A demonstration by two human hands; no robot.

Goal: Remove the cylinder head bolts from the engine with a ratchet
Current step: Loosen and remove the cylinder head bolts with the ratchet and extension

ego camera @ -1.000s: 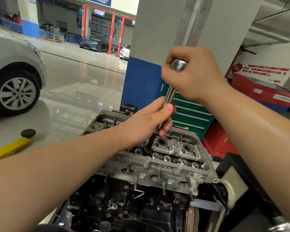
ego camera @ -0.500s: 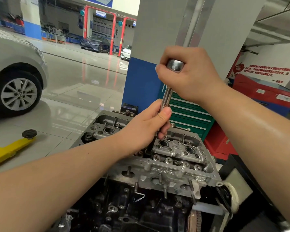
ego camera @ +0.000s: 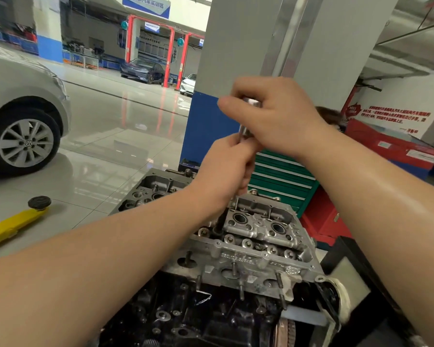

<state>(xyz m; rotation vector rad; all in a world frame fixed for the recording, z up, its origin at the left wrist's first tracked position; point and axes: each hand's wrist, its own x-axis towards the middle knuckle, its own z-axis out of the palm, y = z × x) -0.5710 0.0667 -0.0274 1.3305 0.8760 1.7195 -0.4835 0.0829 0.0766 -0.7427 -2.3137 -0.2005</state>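
Both hands (ego camera: 226, 169) (ego camera: 273, 116) higher, closer together on one ratchet (ego camera: 243, 132).

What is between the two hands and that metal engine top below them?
In the head view, the ratchet's long shaft runs from the left hand and right hand down into the cylinder head.
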